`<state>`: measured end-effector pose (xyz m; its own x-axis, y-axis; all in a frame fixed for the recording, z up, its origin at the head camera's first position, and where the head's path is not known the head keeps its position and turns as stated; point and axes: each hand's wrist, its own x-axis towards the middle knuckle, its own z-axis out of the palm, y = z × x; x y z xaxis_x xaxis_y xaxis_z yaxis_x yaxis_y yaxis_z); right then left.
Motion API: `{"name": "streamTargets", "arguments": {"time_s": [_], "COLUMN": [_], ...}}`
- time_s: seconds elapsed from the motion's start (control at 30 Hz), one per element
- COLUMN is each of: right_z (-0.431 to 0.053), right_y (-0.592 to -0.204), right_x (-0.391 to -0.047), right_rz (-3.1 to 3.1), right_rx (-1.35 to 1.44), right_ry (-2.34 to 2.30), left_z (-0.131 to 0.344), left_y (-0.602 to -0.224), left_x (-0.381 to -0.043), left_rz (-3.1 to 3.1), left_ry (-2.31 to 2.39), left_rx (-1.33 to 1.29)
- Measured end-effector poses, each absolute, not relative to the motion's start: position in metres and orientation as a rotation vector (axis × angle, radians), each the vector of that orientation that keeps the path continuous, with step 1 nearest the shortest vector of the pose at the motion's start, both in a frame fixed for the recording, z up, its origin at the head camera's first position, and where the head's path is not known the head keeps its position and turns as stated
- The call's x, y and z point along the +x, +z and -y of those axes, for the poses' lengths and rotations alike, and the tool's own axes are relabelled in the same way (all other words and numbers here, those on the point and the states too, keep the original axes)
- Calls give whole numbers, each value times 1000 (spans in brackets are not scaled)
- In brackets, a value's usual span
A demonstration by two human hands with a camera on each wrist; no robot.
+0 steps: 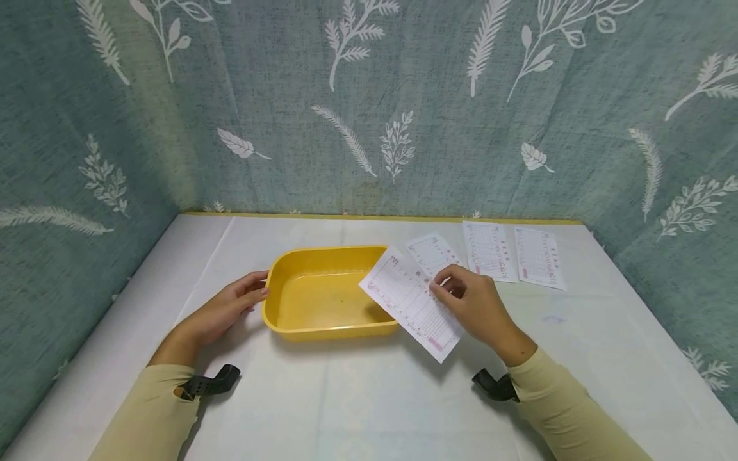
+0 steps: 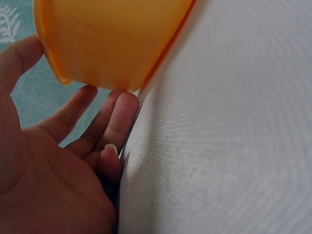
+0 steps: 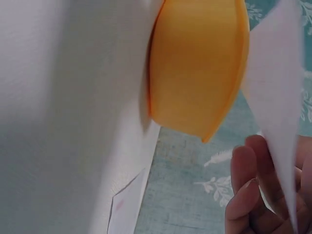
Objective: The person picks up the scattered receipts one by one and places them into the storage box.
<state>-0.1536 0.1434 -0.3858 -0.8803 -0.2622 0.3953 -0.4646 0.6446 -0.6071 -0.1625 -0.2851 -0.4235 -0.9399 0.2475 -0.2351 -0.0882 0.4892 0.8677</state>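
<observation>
Yellow plastic tray: rectangular, rounded corners, upright and empty, at frame centre on the white worktop. Printed paper slip: white with pink markings, tilted, lifted over the tray's right rim, just right of centre.
</observation>
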Motion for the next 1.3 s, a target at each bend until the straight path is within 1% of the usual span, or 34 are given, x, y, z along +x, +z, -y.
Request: {"name": "streamTargets", "arguments": {"time_s": [0.2, 0.43, 0.9, 1.3], "right_z": [-143, -132, -92, -49], "right_y": [-389, -382, -371, -380], "right_x": [-154, -161, -178, -187], "right_rz": [2595, 2569, 2518, 2619], "right_rx": [561, 585, 770, 911], "right_ry": [1080, 1072, 1113, 1032], "left_z": [285, 286, 285, 285], "left_y": [-424, -425, -427, -427], "left_x": [-162, -160, -159, -160], "left_rz": [-2410, -2409, -2400, -2424], "left_ry": [1432, 1464, 1478, 1454], "left_rx": [143, 207, 244, 231]}}
